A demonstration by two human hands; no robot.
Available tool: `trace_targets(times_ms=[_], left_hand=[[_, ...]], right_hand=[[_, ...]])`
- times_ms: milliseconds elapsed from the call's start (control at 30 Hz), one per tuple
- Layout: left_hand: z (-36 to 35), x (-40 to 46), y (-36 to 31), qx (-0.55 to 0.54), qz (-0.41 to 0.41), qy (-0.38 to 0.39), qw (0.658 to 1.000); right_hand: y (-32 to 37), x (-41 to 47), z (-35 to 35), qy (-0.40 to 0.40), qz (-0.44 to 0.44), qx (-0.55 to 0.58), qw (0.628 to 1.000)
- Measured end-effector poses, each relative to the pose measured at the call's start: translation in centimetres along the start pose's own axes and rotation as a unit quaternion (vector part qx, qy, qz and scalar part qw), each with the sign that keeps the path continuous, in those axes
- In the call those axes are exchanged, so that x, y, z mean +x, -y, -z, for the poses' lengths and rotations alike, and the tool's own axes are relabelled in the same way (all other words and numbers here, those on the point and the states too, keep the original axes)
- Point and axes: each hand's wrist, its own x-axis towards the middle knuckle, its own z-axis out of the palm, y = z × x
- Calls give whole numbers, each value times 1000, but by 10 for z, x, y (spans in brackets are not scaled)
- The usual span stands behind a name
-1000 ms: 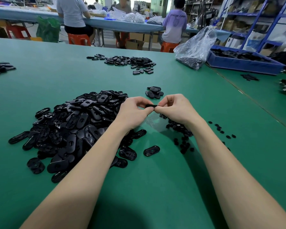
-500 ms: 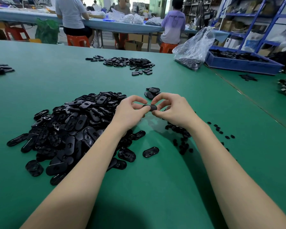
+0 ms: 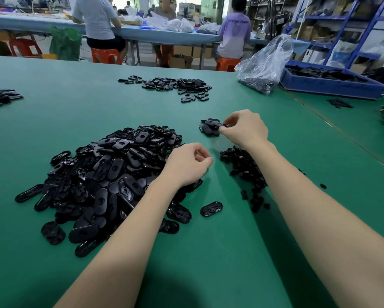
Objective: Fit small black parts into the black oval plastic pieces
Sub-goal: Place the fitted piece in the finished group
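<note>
Green matting covers the table (image 3: 53, 134) in a busy workshop, with other workers seated at a far bench. Half a second ago both hands met over the middle of the table, pinching one oval piece between them. Now they are apart. Right hand (image 3: 245, 127) has reached toward the far edge and sets its fingertips on the small stack of finished pieces (image 3: 209, 127); its grip is curled on the top piece, apparently placing it. Left hand (image 3: 187, 163) has drawn back beside the big heap of oval pieces (image 3: 106, 174), fingers loosely curled, holding nothing visible. Small parts (image 3: 244, 167) lie in a loose pile just right of it. Judgement: one assembly is complete and delivered; the next oval piece remains to be picked.
</note>
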Motion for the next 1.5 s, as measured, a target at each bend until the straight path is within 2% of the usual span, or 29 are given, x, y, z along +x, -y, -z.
trace_targets(times_ms=[167,333,567,633,700,800,867,1333,1500], left_hand=[[0,2,2,-11,1,3,1000],[-1,3,3,-20,2,7,1000],[0,7,5,-53,2,12,999],[0,8,6,-102,9,6,995],[1,10,7,-151,21,-4,988],[5,12,8,-202,35,-16,979],[7,13,7,-223,40,-21,974],[13,13,7,-177,-8,-29,984],[12,9,0,-166,-7,-7,986]], right_hand=[[13,38,-13,18,-23,-33,999],[12,50,-25,31,-40,-21,998],[13,26,-13,-6,-18,58,998],[13,8,-1,43,15,67,997],[13,-12,12,150,65,45,985],[16,-40,26,337,122,-5,934],[17,-51,28,391,148,-40,908],[15,-68,20,383,171,9,908],[-6,-54,36,301,159,31,940]])
